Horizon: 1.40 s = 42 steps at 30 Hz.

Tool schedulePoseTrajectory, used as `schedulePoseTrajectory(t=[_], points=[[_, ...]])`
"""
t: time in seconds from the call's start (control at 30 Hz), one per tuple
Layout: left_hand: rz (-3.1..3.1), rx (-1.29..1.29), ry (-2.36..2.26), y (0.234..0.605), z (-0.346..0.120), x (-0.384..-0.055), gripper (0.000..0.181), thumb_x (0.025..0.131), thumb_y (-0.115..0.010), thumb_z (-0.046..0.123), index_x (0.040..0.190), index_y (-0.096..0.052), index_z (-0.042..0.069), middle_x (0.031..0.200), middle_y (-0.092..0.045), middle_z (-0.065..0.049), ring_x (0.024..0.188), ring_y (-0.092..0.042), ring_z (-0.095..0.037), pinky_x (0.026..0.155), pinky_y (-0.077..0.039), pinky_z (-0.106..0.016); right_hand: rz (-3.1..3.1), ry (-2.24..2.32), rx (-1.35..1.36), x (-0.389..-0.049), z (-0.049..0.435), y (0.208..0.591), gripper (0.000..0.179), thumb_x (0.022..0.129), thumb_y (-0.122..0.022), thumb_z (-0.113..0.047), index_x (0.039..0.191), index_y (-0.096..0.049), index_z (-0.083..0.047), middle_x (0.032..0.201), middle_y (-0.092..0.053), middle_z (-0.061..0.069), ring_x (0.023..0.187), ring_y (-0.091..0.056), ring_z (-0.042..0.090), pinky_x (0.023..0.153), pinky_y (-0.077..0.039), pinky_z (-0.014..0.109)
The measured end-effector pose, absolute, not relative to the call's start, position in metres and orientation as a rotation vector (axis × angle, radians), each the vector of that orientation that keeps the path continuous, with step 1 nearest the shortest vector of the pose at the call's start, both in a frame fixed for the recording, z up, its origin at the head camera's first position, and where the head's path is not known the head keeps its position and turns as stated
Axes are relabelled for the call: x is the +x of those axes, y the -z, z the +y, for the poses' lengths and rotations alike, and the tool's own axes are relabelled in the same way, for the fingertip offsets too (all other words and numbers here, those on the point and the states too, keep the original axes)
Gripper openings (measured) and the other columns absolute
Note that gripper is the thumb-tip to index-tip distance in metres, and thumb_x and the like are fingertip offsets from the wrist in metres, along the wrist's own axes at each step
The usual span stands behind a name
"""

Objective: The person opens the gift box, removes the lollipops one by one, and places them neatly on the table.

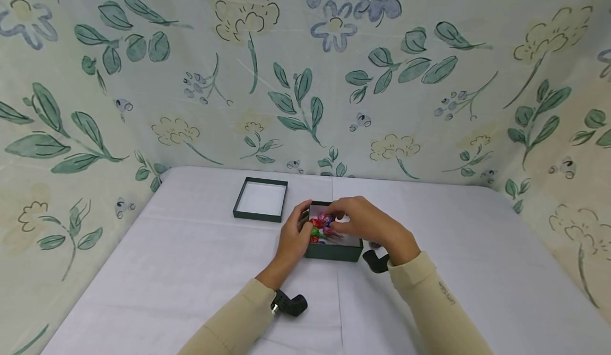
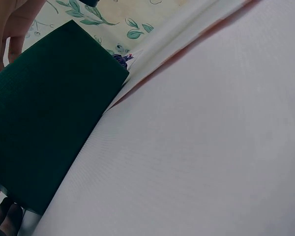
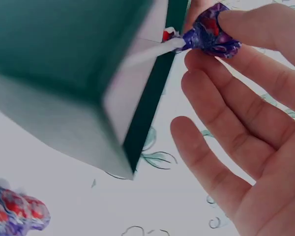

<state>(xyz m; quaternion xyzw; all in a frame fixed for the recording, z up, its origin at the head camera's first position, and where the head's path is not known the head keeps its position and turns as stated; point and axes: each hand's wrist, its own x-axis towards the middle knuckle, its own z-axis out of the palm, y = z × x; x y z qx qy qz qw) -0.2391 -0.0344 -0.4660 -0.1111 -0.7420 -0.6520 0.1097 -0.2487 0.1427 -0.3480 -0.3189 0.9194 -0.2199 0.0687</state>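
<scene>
A dark green box [image 1: 334,253] with a pale inside sits on the table, several wrapped lollipops [image 1: 315,232] lying along its left part. My left hand [image 1: 292,235] grips the box by its left side; in the left wrist view the green wall [image 2: 54,108] covers much of that hand. Over the box's right part is my right hand [image 1: 365,222]. Its thumb and forefinger pinch a lollipop [image 3: 214,32] in a purple wrapper, the white stick pointing into the box, while the other fingers stay extended.
A shallow green-edged box lid [image 1: 258,217] lies inside up, behind and left of the box. More purple-and-red wrapped lollipops [image 3: 19,211] are on the table just right of the box. A flower-patterned cloth [image 1: 296,79] hangs behind the white-covered table [image 1: 191,270].
</scene>
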Motion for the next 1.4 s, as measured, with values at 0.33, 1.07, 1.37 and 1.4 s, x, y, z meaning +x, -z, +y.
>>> schedulePoseTrajectory(t=[0.33, 1.07, 1.37, 1.4], points=[[-2.188, -0.317, 1.918, 0.466, -0.033, -0.237, 0.051, 0.093, -0.047, 0.001, 0.142, -0.044, 0.012, 0.144, -0.047, -0.004, 0.131, -0.046, -0.024, 0.108, -0.038, -0.041, 2.834, 0.687, -0.951, -0.233, 0.152, 0.335, 0.03, 0.086, -0.071, -0.013, 0.116, -0.065, -0.013, 0.099, -0.068, -0.003, 0.093, -0.064, 0.013, 0.087, -0.054, 0.037], [-2.187, -0.303, 1.896, 0.465, -0.03, -0.236, 0.05, 0.092, -0.047, 0.003, 0.141, -0.046, 0.012, 0.142, -0.049, -0.003, 0.13, -0.047, -0.022, 0.107, -0.038, -0.04, 2.912, 0.72, -0.843, -0.209, 0.199, 0.346, 0.03, 0.084, -0.074, -0.012, 0.113, -0.068, -0.011, 0.096, -0.067, -0.007, 0.084, -0.062, 0.008, 0.078, -0.057, 0.033], [-2.193, -0.3, 1.88, 0.464, -0.032, -0.237, 0.05, 0.091, -0.046, 0.003, 0.141, -0.047, 0.013, 0.142, -0.049, -0.006, 0.129, -0.048, -0.025, 0.107, -0.039, -0.041, 2.939, 0.707, -0.82, -0.207, 0.218, 0.354, 0.03, 0.083, -0.074, -0.009, 0.112, -0.066, -0.01, 0.097, -0.067, -0.008, 0.086, -0.061, 0.007, 0.082, -0.054, 0.037], [-2.19, -0.301, 1.877, 0.463, -0.033, -0.237, 0.05, 0.091, -0.046, 0.002, 0.141, -0.047, 0.013, 0.142, -0.049, -0.007, 0.129, -0.048, -0.025, 0.107, -0.039, -0.041, 2.942, 0.704, -0.812, -0.207, 0.219, 0.355, 0.031, 0.083, -0.074, -0.009, 0.112, -0.065, -0.01, 0.098, -0.068, -0.008, 0.086, -0.061, 0.008, 0.082, -0.054, 0.037]])
